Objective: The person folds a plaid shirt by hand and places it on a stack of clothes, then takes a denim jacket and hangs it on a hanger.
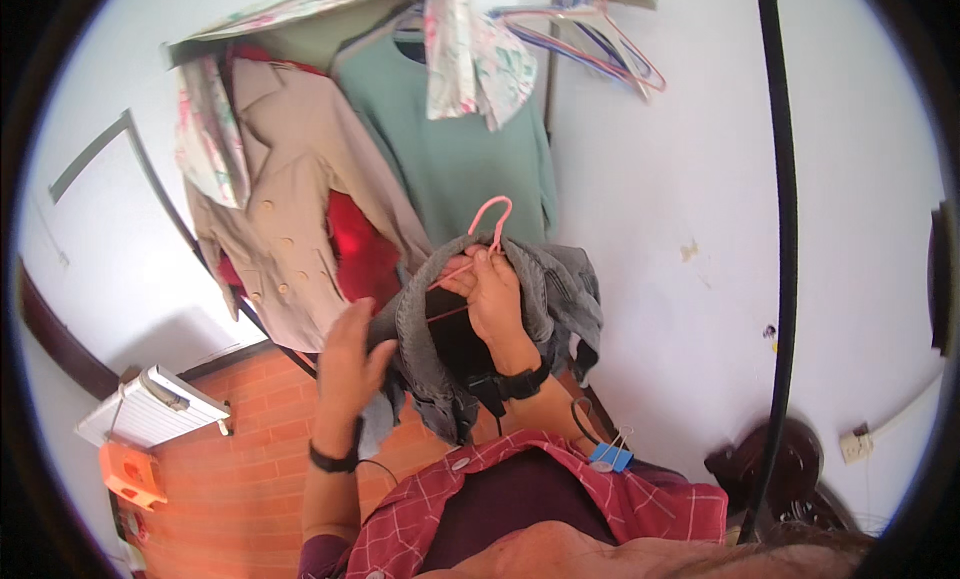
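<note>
A grey denim jacket (430, 379) hangs in front of me, its collar and front spread around a pink clothes hanger (492, 219). The hanger's hook sticks up above the collar, while one of its arms runs down inside the garment. My right hand (492, 294) is closed on the hanger just below the hook, with the wrist passing through the jacket's opening. At the jacket's left side is my left hand (350, 359), fingers stretched and thumb apart. It is beside the shoulder cloth; whether it touches is unclear.
A beige coat (285, 199) and a green sweater (440, 129) hang on a rack under a floral cover (480, 64). Several spare hangers (590, 44) hang at the right end. A white heater (155, 404) and an orange stool (132, 474) stand at the left; a black strap (785, 229) crosses the right.
</note>
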### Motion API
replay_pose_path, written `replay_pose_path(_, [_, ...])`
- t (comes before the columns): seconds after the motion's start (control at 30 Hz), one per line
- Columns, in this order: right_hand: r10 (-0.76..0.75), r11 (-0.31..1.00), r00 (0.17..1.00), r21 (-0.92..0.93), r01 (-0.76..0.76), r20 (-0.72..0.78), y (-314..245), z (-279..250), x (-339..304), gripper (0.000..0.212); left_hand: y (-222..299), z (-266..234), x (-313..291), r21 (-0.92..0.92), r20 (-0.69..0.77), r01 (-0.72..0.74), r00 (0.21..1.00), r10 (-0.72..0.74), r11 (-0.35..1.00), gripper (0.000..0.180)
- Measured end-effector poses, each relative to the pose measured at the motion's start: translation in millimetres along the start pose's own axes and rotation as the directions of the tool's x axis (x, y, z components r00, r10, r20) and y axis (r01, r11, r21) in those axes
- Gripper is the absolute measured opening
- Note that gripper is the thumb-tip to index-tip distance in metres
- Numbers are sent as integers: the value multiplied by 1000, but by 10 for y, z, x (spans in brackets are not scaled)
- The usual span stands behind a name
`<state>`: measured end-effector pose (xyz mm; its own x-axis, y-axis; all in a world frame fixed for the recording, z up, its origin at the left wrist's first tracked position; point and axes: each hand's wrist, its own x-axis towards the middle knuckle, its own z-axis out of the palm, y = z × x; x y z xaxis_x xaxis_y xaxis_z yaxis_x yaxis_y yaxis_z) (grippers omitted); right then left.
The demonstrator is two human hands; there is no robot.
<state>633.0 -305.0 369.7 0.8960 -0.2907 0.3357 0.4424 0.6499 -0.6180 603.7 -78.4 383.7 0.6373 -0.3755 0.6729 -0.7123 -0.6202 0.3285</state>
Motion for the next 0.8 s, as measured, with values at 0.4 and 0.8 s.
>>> replay_pose_path(0.4, [-48,850,959,-493,186,279,-687,654,402,33,-127,-334,969,-297,-16,-18,1000,14,955,17])
replay_pose_path(0.8, [-60,884,962,-433,175,267,-433,753,973,28,908,-1008,3367,-161,372,-101,915,155,982,63])
